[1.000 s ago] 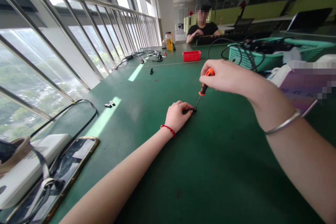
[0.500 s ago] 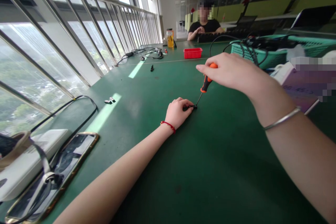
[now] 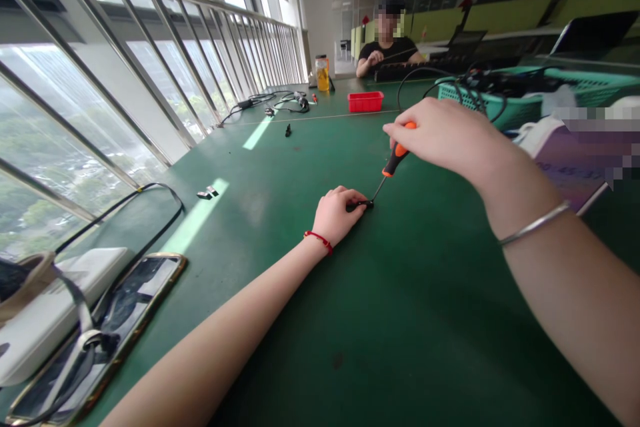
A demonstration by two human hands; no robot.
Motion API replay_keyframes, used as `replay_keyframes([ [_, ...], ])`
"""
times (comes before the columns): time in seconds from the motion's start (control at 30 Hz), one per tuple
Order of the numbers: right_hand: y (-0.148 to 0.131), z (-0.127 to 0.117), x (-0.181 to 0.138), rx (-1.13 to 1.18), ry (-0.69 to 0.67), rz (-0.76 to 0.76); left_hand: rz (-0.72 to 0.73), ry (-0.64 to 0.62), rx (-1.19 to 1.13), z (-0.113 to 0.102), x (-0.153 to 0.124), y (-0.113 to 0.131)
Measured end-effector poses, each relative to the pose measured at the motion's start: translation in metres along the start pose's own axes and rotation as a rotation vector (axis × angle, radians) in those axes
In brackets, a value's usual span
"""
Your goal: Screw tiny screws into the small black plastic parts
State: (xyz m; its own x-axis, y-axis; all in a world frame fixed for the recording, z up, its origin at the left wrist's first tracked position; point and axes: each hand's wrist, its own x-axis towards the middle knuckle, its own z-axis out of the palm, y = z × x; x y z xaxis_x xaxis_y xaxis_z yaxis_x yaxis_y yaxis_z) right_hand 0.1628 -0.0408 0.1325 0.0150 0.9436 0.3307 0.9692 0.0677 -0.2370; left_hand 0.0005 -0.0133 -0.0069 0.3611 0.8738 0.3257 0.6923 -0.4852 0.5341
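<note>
My left hand (image 3: pixel 337 213) rests on the green table (image 3: pixel 425 320) and pinches a small black part (image 3: pixel 356 205) whose exact kind I cannot make out. Above and to the right, my right hand (image 3: pixel 443 133) is closed round the orange-and-black handle of a screwdriver (image 3: pixel 396 159). The screwdriver leans, its handle up to the right, and its thin metal shaft runs down to the right end of the black part. The tip seems to touch that end. My fingers cover some of the part and the top of the handle.
A red tray (image 3: pixel 365 102), a small black piece (image 3: pixel 288 130) and cables (image 3: pixel 295 101) lie farther back. A teal basket (image 3: pixel 520 103) holds cables at right. Left are small dark pieces (image 3: pixel 207 193), a phone (image 3: pixel 145 300) and a white box (image 3: pixel 60 313). Another person (image 3: pixel 390 47) sits beyond.
The fingers of my right hand have shifted slightly on the screwdriver handle. My left hand and the black part stay in place; the whole view has moved a little.
</note>
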Motion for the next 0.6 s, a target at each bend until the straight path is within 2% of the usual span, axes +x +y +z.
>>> replay_keyframes([
  [0.13, 0.0021, 0.0028, 0.0031, 0.036, -0.025, -0.034, -0.004, -0.003, 0.001, -0.0008, 0.0001, 0.0010],
  [0.3, -0.0010, 0.0008, 0.0002, -0.048, -0.014, 0.062, -0.004, -0.006, -0.005, -0.0007, 0.0003, 0.0009],
  [0.47, -0.0005, 0.0008, -0.0006, -0.031, 0.024, -0.016, 0.002, 0.001, -0.010, 0.0006, 0.0003, -0.0006],
  [0.6, -0.0005, 0.0010, 0.0011, -0.001, -0.038, 0.024, 0.010, 0.002, -0.008, 0.0007, -0.0002, -0.0012],
])
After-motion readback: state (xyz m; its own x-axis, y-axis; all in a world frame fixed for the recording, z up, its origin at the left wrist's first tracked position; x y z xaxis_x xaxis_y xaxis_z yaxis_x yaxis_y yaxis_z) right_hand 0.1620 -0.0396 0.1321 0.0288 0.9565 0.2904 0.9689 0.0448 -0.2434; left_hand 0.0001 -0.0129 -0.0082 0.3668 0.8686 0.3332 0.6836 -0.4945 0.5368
